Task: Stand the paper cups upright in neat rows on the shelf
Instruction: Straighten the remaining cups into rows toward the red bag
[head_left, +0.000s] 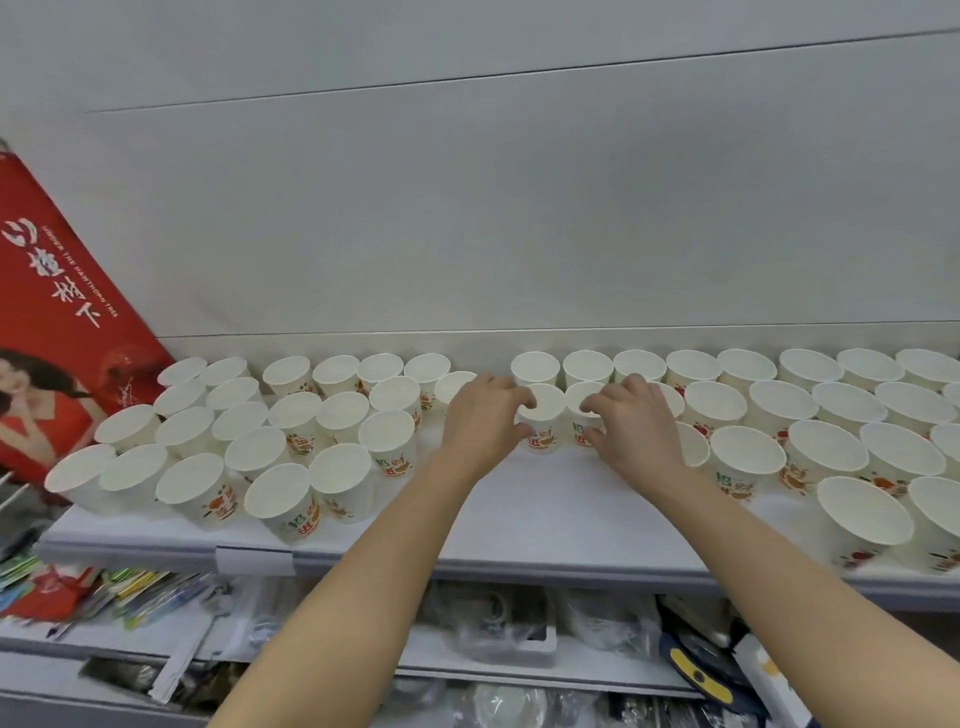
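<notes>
Several white paper cups with red, orange and green print stand upright in rows along the white shelf (519, 525). My left hand (480, 421) grips one cup (544, 422) in the middle of the second row, fingers over its rim and thumb at its side. My right hand (631, 423) grips the neighbouring cup (582, 415) just to the right in the same way. A back row of cups (587, 366) stands behind both hands. The left group of cups (291, 441) stands crowded and uneven.
A red poster (57, 322) leans against the wall at the shelf's left end. The grey panelled wall rises behind the cups. Below the shelf edge lie packets, bags and a blue-and-yellow tool (696, 673). Bare shelf surface shows in front of my hands.
</notes>
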